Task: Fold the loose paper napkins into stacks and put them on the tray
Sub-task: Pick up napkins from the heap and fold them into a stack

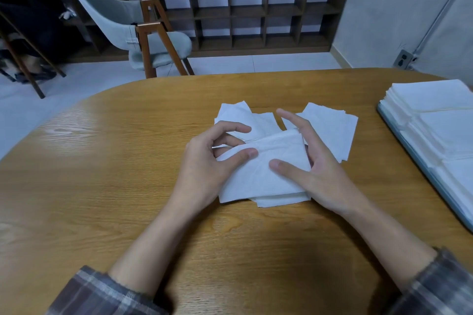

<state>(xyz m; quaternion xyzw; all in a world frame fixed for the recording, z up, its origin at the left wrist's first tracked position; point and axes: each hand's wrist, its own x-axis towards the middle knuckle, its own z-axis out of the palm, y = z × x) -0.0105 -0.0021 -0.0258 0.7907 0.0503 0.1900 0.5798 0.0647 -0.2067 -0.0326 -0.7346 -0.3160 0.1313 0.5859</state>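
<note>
napkin (266, 169): on the wooden table (102, 161) between both hands, half folded.
left hand (204, 161): thumb on top, fingers curled under, pinching it, probably to line up the crease.
right hand (317, 163): thumb pressed on top, fingers tucked behind the right edge (index stuck out straight).
loose napkins (330, 128): just behind, handy.
tray (401, 137): far right, carrying folded stacks (435, 110).

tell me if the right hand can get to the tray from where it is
Probably yes. Only bare table lies between the right hand and the tray at its right, with nothing standing in the way. The hand does grip the napkin being folded, together with the left hand.
</note>
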